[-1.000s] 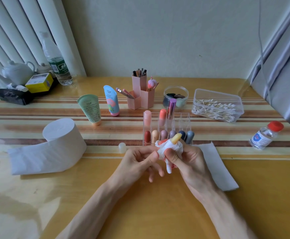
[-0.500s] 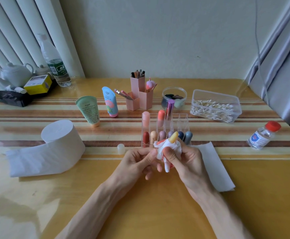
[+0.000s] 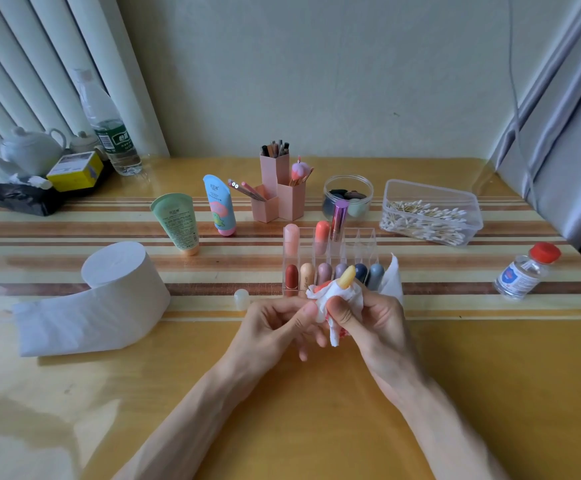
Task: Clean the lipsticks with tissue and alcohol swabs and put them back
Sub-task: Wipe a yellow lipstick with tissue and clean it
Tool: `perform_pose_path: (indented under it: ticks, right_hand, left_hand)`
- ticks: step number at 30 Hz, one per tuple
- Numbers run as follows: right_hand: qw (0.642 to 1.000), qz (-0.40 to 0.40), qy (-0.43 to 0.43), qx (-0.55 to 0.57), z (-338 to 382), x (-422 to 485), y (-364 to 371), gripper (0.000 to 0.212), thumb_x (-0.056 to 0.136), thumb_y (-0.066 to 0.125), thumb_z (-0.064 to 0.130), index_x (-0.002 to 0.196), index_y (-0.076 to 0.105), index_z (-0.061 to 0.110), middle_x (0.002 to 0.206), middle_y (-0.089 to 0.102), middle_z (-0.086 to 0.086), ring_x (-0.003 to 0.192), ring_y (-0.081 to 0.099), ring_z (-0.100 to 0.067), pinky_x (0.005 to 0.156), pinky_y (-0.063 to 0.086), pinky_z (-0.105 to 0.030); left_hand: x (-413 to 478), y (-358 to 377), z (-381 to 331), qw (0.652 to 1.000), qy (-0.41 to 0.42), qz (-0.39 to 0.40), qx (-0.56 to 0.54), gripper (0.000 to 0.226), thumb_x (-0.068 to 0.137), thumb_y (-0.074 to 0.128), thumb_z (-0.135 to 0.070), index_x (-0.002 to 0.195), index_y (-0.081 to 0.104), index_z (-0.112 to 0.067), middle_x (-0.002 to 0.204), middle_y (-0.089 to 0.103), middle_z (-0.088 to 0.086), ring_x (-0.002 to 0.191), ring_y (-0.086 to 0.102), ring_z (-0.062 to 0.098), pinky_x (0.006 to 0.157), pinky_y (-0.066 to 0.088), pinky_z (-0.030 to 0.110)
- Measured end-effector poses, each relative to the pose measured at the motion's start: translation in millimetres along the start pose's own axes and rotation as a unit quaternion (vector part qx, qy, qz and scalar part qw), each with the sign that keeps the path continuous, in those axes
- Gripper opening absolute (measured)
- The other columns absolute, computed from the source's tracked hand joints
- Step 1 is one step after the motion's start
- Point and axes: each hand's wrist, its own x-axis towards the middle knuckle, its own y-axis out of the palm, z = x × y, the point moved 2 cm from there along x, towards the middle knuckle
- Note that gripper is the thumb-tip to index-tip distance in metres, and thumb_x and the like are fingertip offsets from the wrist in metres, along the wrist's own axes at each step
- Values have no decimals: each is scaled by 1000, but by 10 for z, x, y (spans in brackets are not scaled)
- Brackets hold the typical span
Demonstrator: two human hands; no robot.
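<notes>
Step in hand, as judged: wipe-down of one lipstick (image 3: 348, 277). Only its yellow tip is seen, poking out of the top of a crumpled tissue (image 3: 337, 299) and held above the table (image 3: 490, 375), just in front of the clear rack (image 3: 368, 237).

The right hand (image 3: 375, 320) is closed: its fingers (image 3: 342, 311) are clamped round the tissue with the lipstick inside. On the left hand (image 3: 275, 323), thumb and forefinger are pinched on the tissue's left edge and the remaining fingers are loosely curled. Whether the barrel is also gripped there cannot be told.

To do it well:
- Barrel to be rotated inside the tissue, not pulled; the soft tip can probably be snapped or smeared by side load.
- Pressure to be kept light near the tip.
- A clean patch of tissue to be turned in once colour is picked up; reddish marks are already seen low on the wad.
- Swabs (image 3: 427, 213) and alcohol bottle (image 3: 524, 271) are well apart on the right; likely needed next.
- A small cap (image 3: 241, 298) is left on the table beside the left hand; whose it is cannot be told.

Versus 0.5 s ago: the grip is unchanged on both sides. The loose sheet (image 3: 393, 278), previously flat on the table right of the right hand, is now seen raised behind that hand. The roll (image 3: 116, 289) is not moved.
</notes>
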Motion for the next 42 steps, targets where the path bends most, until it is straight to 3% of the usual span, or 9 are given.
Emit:
perform_pose_path:
  ticks: [6, 10, 14, 19, 23, 26, 31, 37, 42]
  right_hand:
    - [1000, -15, -6, -12, -50, 1, -10, 32, 97, 70, 17, 70, 74, -1, 94, 74, -30, 116, 72, -30, 102, 53, -42]
    - [1000, -4, 0, 4, 1, 1, 7, 31, 97, 67, 15, 68, 77, 24, 95, 71, -33, 103, 73, -40, 78, 57, -35]
    - [1000, 4, 8, 14, -10, -1, 2, 25, 96, 67, 13, 77, 75, -1, 99, 75, -25, 117, 72, -30, 86, 57, -32]
    - [1000, -23, 15, -13, -96, 14, -18, 37, 93, 73, 30, 74, 74, -2, 96, 73, -31, 109, 73, -34, 99, 56, -53]
    - [999, -6, 38, 15, -47, -4, -26, 22, 97, 69, 18, 91, 78, -1, 81, 73, -20, 89, 73, -27, 77, 55, -31]
    - [999, -3, 33, 13, -52, -4, -33, 25, 96, 66, 15, 89, 75, -8, 88, 76, -20, 107, 75, -26, 88, 56, -32]
    - [999, -22, 7, -28, -114, 21, -24, 37, 95, 73, 30, 64, 72, 9, 90, 71, -32, 106, 72, -39, 100, 55, -47]
    - [1000, -6, 23, 7, -69, 3, -30, 25, 95, 68, 19, 74, 78, 11, 96, 76, -24, 117, 71, -31, 89, 57, -38]
    - [1000, -5, -12, -12, -66, 17, 0, 31, 96, 67, 16, 66, 75, 17, 97, 76, -24, 120, 71, -30, 106, 52, -48]
  left_hand:
    - [12, -22, 53, 995, 46, -85, 31, 26, 87, 84, -17, 95, 70, 4, 84, 73, 24, 71, 65, 48, 60, 57, 32]
    - [9, -15, 26, 1000, -8, -6, -24, 36, 102, 61, -38, 103, 74, -5, 82, 69, 30, 68, 63, 34, 56, 52, 32]
    - [2, -4, 24, 999, 22, -22, 17, 29, 98, 67, -29, 103, 76, -2, 78, 69, 26, 63, 62, 27, 53, 52, 29]
    - [22, -38, 70, 997, 40, -61, 25, 39, 85, 85, -36, 97, 71, -1, 78, 71, 23, 61, 63, 41, 54, 56, 34]
    - [8, -11, 22, 999, -22, 19, -14, 41, 104, 58, -41, 103, 74, -4, 82, 72, 24, 63, 63, 32, 56, 54, 32]
    - [-3, -15, -3, 1000, 3, 15, 11, 36, 100, 61, -32, 102, 75, 1, 77, 71, 17, 60, 61, 23, 52, 51, 28]
    - [7, -35, 57, 997, 47, -52, 38, 32, 85, 85, -31, 95, 73, -3, 73, 70, 23, 59, 61, 25, 53, 53, 30]
    - [16, -50, 10, 999, -19, 22, 15, 39, 103, 57, -39, 101, 77, -6, 78, 72, 27, 62, 64, 28, 51, 50, 28]
    - [-11, -56, 11, 998, 18, -45, 27, 24, 98, 67, -24, 100, 78, -3, 64, 66, 10, 50, 53, 18, 44, 43, 25]
